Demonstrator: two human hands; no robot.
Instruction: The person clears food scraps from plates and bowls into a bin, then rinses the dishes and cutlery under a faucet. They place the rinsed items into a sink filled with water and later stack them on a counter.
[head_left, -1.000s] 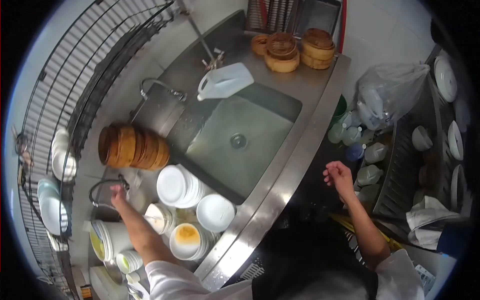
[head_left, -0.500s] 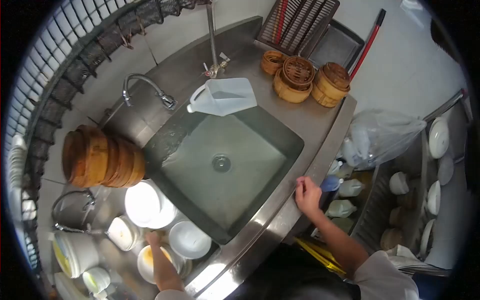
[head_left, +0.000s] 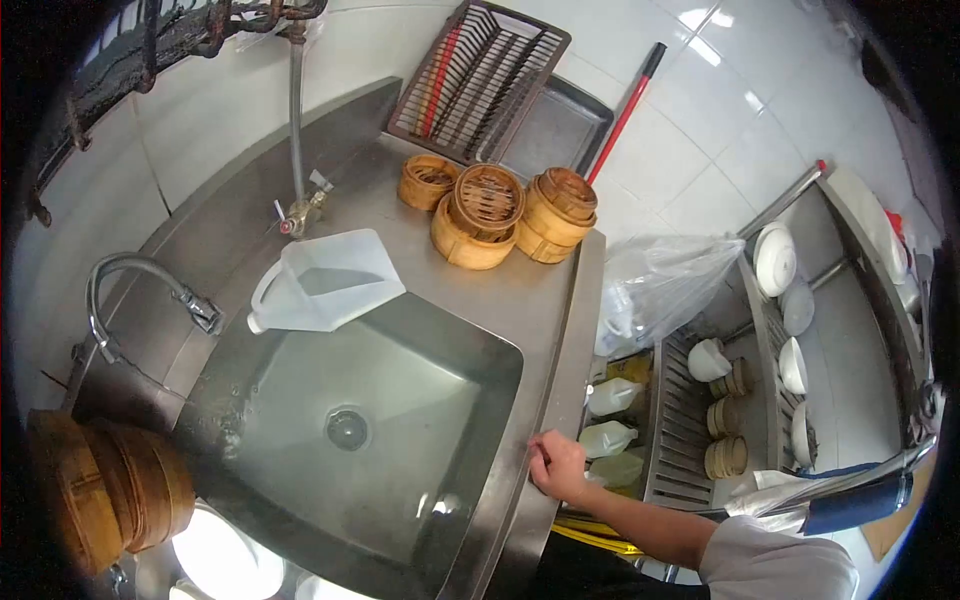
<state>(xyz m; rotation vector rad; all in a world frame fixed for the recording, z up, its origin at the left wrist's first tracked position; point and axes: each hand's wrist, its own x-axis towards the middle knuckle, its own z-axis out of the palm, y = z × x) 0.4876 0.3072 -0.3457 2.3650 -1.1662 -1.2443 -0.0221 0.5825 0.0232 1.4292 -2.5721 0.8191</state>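
My right hand (head_left: 558,466) rests with its fingers curled on the front metal edge (head_left: 520,480) of the counter, beside a sink (head_left: 400,450) holding water. Whether anything is inside those fingers is hidden. My left hand is out of the frame. On the sink's back left corner lies a translucent plastic jug (head_left: 335,280) on its side. A curved faucet (head_left: 135,265) stands at the left. Stacked bamboo steamers (head_left: 115,495) are at the lower left, with white dishes (head_left: 225,555) partly visible below them.
Bamboo steamers (head_left: 475,220) stand behind the sink, near a dark rack (head_left: 480,80) and a metal tray (head_left: 550,125). A red pole (head_left: 625,120) leans by the wall. At the right are a plastic bag (head_left: 665,285), jugs (head_left: 607,440) and shelves with bowls (head_left: 792,365).
The view has swung to the right, so the sink and counter appear farther left. My left hand, earlier among the white dishes, has dropped out of view. My right hand remains at the counter edge.
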